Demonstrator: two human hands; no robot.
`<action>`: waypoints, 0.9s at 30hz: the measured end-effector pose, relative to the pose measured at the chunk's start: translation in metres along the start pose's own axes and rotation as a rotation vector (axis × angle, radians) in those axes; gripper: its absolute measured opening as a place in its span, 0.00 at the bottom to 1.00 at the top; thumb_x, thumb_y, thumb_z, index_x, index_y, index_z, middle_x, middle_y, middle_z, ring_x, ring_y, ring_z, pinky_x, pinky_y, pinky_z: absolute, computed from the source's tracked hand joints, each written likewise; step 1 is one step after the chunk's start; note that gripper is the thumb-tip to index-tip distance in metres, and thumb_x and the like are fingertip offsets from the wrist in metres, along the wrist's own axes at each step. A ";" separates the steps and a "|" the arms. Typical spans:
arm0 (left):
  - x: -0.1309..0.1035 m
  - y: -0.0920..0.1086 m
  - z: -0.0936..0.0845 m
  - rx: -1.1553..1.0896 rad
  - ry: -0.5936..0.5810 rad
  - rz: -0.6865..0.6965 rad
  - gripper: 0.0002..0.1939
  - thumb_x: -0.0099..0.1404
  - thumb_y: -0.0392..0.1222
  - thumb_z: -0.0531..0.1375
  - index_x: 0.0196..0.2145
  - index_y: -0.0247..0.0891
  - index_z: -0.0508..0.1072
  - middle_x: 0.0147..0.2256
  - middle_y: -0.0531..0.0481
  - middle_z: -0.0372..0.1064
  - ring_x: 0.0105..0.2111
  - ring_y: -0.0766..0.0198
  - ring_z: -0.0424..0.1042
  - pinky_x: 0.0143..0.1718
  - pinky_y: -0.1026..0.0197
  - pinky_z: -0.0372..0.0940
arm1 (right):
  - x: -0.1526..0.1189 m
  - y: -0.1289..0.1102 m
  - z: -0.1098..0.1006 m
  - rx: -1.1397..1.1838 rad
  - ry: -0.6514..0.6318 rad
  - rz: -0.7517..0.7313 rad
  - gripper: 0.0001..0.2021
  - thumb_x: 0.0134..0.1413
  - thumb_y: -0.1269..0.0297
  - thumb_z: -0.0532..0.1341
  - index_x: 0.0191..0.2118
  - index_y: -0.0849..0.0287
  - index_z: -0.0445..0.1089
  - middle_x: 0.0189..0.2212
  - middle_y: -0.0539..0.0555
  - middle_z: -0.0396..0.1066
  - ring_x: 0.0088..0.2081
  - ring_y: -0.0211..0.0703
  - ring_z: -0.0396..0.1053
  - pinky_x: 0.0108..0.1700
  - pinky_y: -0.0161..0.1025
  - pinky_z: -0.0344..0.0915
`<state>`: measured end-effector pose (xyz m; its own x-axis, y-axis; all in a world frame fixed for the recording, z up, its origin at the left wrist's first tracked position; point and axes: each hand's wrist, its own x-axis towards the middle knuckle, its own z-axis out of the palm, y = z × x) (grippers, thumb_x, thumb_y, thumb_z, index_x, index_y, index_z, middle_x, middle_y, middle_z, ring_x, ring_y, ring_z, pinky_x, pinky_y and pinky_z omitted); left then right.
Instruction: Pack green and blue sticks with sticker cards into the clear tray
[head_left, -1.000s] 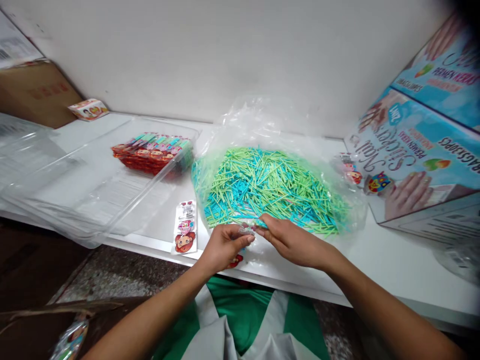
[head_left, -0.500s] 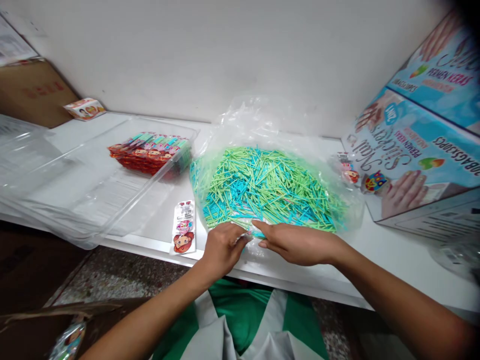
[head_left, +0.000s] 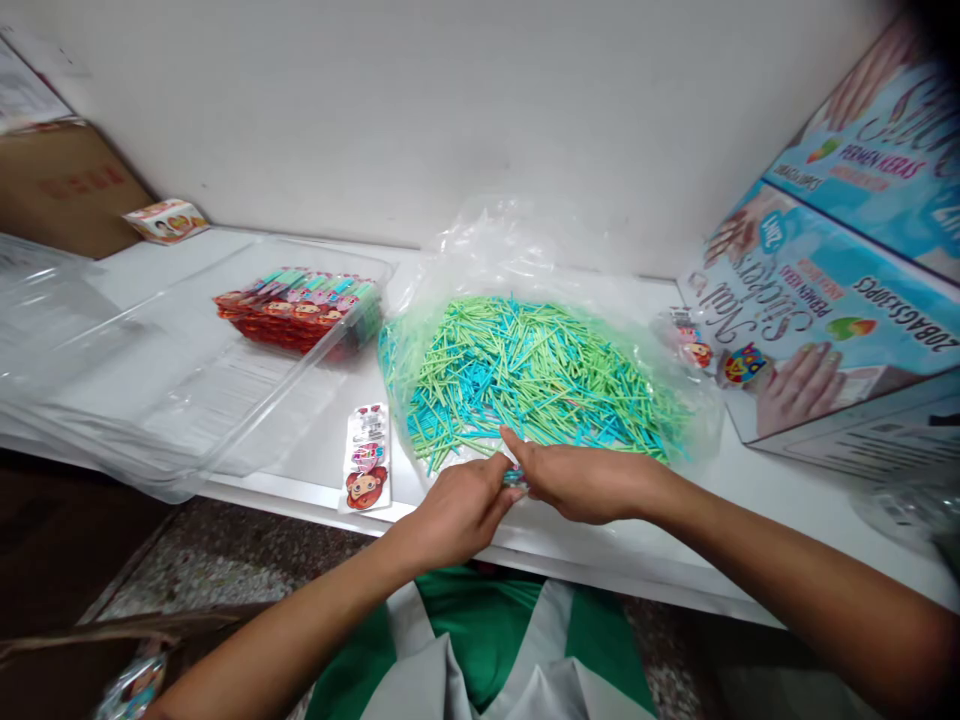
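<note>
A heap of green and blue sticks [head_left: 540, 370] lies in an open clear plastic bag [head_left: 495, 235] on the white table. At the heap's front edge my left hand [head_left: 461, 508] and my right hand [head_left: 589, 482] meet, fingers closed around a few blue-green sticks [head_left: 513, 476]. My fingers largely cover these sticks. A printed packet [head_left: 367, 460] with a red-haired cartoon figure lies flat to the left of my left hand.
A clear plastic tray [head_left: 184, 480] on the left holds a stack of red packets [head_left: 289, 312]. Behind it are a small box [head_left: 166, 221] and a cardboard carton [head_left: 67, 190]. Large blue printed boxes [head_left: 855, 300] stand on the right.
My left hand has moved slightly right, closer against my right hand. The fingers now cover more of the held sticks, and my right hand has shifted slightly left.
</note>
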<state>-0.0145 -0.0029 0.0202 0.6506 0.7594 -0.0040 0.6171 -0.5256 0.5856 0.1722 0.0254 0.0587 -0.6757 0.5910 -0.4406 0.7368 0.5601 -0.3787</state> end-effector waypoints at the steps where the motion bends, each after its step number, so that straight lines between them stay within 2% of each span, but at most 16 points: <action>1: 0.001 0.002 -0.001 -0.039 -0.017 -0.025 0.10 0.68 0.43 0.46 0.40 0.36 0.62 0.33 0.43 0.70 0.33 0.57 0.69 0.33 0.59 0.60 | 0.000 0.000 -0.003 0.013 -0.004 0.005 0.38 0.53 0.72 0.55 0.67 0.68 0.37 0.50 0.69 0.69 0.46 0.55 0.70 0.40 0.43 0.65; 4: 0.002 0.003 -0.002 -0.162 -0.025 -0.088 0.08 0.68 0.40 0.44 0.37 0.37 0.59 0.29 0.46 0.69 0.30 0.60 0.68 0.31 0.61 0.58 | -0.002 0.002 -0.013 0.135 0.011 -0.069 0.37 0.53 0.63 0.60 0.66 0.66 0.45 0.53 0.67 0.66 0.49 0.54 0.68 0.43 0.41 0.64; 7: 0.001 0.003 -0.001 -0.320 -0.019 -0.100 0.09 0.69 0.43 0.43 0.36 0.38 0.60 0.28 0.49 0.67 0.29 0.62 0.67 0.32 0.62 0.58 | -0.003 0.004 -0.021 0.252 0.152 -0.129 0.28 0.61 0.53 0.52 0.63 0.61 0.54 0.49 0.61 0.70 0.47 0.49 0.69 0.44 0.39 0.64; 10: 0.002 0.003 0.003 -0.467 -0.043 -0.130 0.13 0.69 0.47 0.44 0.36 0.37 0.62 0.28 0.50 0.67 0.29 0.64 0.66 0.33 0.63 0.59 | 0.002 -0.001 -0.016 0.206 0.337 -0.041 0.24 0.65 0.54 0.45 0.61 0.60 0.56 0.48 0.61 0.71 0.47 0.51 0.69 0.45 0.43 0.63; 13: 0.005 0.003 0.008 -0.635 -0.102 -0.168 0.15 0.68 0.49 0.45 0.35 0.36 0.64 0.29 0.49 0.68 0.27 0.65 0.66 0.31 0.63 0.60 | 0.012 -0.008 -0.008 0.165 0.366 -0.010 0.23 0.65 0.56 0.46 0.60 0.61 0.56 0.48 0.63 0.71 0.47 0.53 0.70 0.45 0.45 0.63; 15: 0.008 0.003 0.012 -0.758 -0.098 -0.184 0.16 0.67 0.51 0.47 0.34 0.35 0.64 0.28 0.49 0.67 0.25 0.66 0.64 0.28 0.63 0.59 | 0.018 -0.010 -0.006 0.197 0.405 -0.023 0.22 0.64 0.56 0.47 0.58 0.60 0.59 0.50 0.63 0.70 0.49 0.52 0.68 0.47 0.45 0.62; 17: 0.009 0.002 0.016 -0.878 -0.026 -0.213 0.17 0.66 0.53 0.48 0.32 0.36 0.63 0.26 0.51 0.64 0.22 0.68 0.61 0.25 0.64 0.58 | 0.021 -0.007 -0.006 0.314 0.509 -0.004 0.21 0.64 0.53 0.46 0.55 0.59 0.62 0.50 0.61 0.69 0.48 0.50 0.69 0.47 0.44 0.62; 20: 0.010 -0.001 0.021 -1.005 0.129 -0.270 0.17 0.65 0.55 0.49 0.30 0.37 0.60 0.23 0.55 0.58 0.20 0.71 0.57 0.23 0.66 0.54 | 0.017 0.002 -0.003 0.653 0.638 0.074 0.22 0.63 0.49 0.45 0.50 0.59 0.65 0.42 0.57 0.71 0.34 0.41 0.71 0.34 0.37 0.66; 23: 0.011 -0.002 0.023 -1.032 0.219 -0.310 0.18 0.65 0.56 0.50 0.30 0.37 0.60 0.23 0.56 0.57 0.21 0.71 0.55 0.23 0.66 0.53 | 0.011 0.008 0.010 0.941 0.593 0.101 0.20 0.59 0.49 0.51 0.44 0.60 0.67 0.35 0.54 0.70 0.26 0.36 0.67 0.23 0.32 0.62; 27: 0.012 0.000 0.022 -0.974 0.246 -0.312 0.17 0.65 0.54 0.50 0.29 0.37 0.60 0.23 0.56 0.58 0.21 0.70 0.56 0.23 0.66 0.53 | 0.008 0.008 0.028 1.029 0.558 0.104 0.15 0.56 0.53 0.57 0.34 0.61 0.69 0.27 0.50 0.67 0.25 0.34 0.64 0.22 0.30 0.58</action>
<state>0.0031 -0.0026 0.0021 0.3491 0.9223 -0.1661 0.0481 0.1594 0.9860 0.1731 0.0181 0.0297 -0.3396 0.9217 -0.1874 0.2875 -0.0880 -0.9537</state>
